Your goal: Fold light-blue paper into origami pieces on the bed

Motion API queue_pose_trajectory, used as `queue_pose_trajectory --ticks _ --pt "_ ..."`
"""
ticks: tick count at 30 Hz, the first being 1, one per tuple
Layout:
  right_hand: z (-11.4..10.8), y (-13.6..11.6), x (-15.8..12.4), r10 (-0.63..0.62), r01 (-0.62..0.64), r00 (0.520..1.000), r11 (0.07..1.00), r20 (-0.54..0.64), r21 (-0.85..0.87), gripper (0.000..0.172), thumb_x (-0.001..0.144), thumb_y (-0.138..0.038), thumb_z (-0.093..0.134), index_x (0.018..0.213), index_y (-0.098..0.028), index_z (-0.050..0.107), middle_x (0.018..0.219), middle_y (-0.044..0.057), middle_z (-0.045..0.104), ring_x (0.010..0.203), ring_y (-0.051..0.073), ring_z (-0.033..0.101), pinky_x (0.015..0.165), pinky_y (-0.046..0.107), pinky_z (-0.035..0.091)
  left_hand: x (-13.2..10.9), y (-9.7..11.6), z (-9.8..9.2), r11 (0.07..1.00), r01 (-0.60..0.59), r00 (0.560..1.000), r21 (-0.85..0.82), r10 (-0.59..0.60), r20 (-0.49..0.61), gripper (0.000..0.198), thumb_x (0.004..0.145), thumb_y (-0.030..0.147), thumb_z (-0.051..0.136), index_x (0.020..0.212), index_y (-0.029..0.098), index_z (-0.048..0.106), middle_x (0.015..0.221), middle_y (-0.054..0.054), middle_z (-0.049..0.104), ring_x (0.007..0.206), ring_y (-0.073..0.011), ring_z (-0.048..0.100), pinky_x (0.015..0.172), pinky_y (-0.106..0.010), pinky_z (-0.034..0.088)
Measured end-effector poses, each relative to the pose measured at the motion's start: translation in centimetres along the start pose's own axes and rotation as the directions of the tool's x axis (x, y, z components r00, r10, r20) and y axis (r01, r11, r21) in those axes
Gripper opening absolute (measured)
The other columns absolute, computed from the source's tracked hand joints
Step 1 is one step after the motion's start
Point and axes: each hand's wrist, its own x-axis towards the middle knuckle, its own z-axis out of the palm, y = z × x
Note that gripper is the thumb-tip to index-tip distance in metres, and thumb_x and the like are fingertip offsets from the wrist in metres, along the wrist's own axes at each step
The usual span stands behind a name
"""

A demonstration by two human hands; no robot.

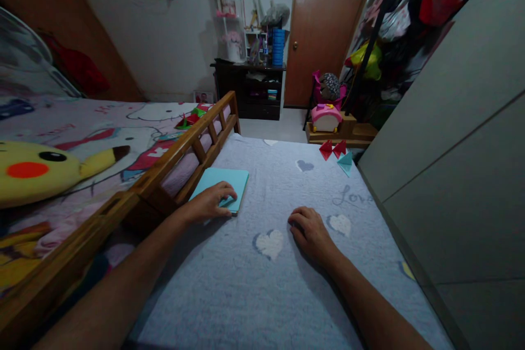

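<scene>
My left hand [212, 201] rests on the near right corner of a stack of light blue square paper [225, 176]. Its fingers are bent over the top sheet, and the thumb lies apart from them by the stack's edge. On the pale blue bedspread [262, 295], my right hand [310, 229] lies loosely curled, with a gap between thumb and fingers and nothing visible in it. Toward the far right corner of the bedspread stand two red folded paper pieces [326, 150] and a light blue folded paper piece [345, 162].
A wooden bed rail [192, 139] runs along the left. Beyond it, a yellow plush pillow [41, 172] and more folded paper [191, 118] lie on a pink bed. Grey cabinet doors [459, 175] flank the right side. A pink-and-white toy case [326, 118] stands past the far edge.
</scene>
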Motion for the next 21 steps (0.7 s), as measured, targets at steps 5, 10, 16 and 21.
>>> queue_pose_trajectory --ticks 5,10,16,21 --pt "0.0 0.1 0.0 -0.001 0.001 1.000 1.000 -0.003 -0.001 0.016 0.085 -0.010 0.057 0.094 -0.020 0.066 0.104 0.008 0.064 0.098 0.023 0.055 0.089 0.040 0.042 0.4 0.0 -0.8 1.000 0.019 0.998 -0.021 -0.017 0.068 0.044 0.071 0.046 0.072 0.107 0.020 0.065 0.112 -0.006 0.056 0.091 -0.0204 0.062 0.081 -0.030 0.052" --pt "0.0 0.2 0.0 -0.009 0.009 1.000 1.000 0.003 -0.006 0.016 0.085 -0.011 0.057 0.096 -0.019 0.066 0.104 0.009 0.064 0.098 0.024 0.055 0.090 0.041 0.042 0.4 0.0 -0.6 0.986 -0.054 0.997 0.159 0.046 0.054 0.063 0.071 0.055 0.075 0.121 0.020 0.062 0.127 -0.011 0.057 0.117 -0.0287 0.055 0.102 -0.039 0.044" --pt "-0.2 0.1 0.0 -0.004 0.004 1.000 1.000 0.007 -0.003 0.016 0.086 -0.011 0.056 0.095 -0.019 0.066 0.104 0.009 0.064 0.098 0.024 0.055 0.090 0.040 0.043 0.1 -0.7 1.3 0.943 -0.014 0.999 0.332 -0.003 0.050 0.104 0.078 0.073 0.059 0.153 0.009 0.026 0.162 -0.022 0.021 0.151 -0.0351 0.018 0.120 -0.046 0.022" --pt "-0.1 0.2 -0.1 0.002 -0.002 1.000 1.000 0.016 0.005 0.016 0.087 -0.011 0.055 0.096 -0.019 0.066 0.105 0.009 0.063 0.099 0.024 0.055 0.091 0.041 0.042 -0.6 -0.4 3.1 0.917 0.003 1.000 0.398 -0.001 -0.006 0.094 0.088 0.071 0.044 0.153 0.005 0.026 0.161 -0.024 0.022 0.150 -0.0351 0.021 0.121 -0.048 0.021"
